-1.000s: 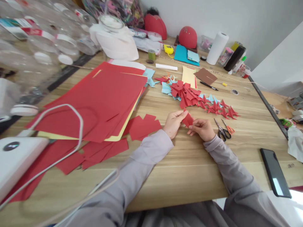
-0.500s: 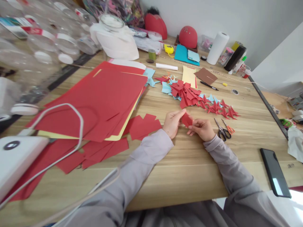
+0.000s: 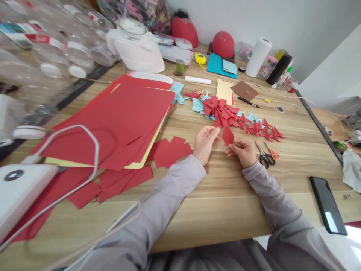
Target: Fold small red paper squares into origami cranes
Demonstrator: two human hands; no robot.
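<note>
A small kite-shaped piece of folded red origami paper [image 3: 228, 135] is pinched upright between the thumb and fingers of my right hand [image 3: 243, 152]. To its left is my left hand [image 3: 203, 146], with thumb and fingertips drawn together and nothing seen between them. A narrow gap separates it from the folded paper. Just beyond both hands lies a pile of folded red paper pieces [image 3: 221, 109], with some light blue ones among them. Black-handled scissors [image 3: 266, 158] and small orange-handled scissors [image 3: 273, 152] rest to the right of my right hand.
Large red paper sheets [image 3: 126, 113] and cut red pieces [image 3: 172, 152] cover the left side. A white device [image 3: 25, 188] with a cable is at the near left. A phone [image 3: 328, 205] lies at right; a black pen [image 3: 248, 102] and brown paper [image 3: 244, 90] are farther back.
The folded red paper was between both hands; now only my right hand holds it, and it stands as a longer kite shape. My left hand has come away from it.
</note>
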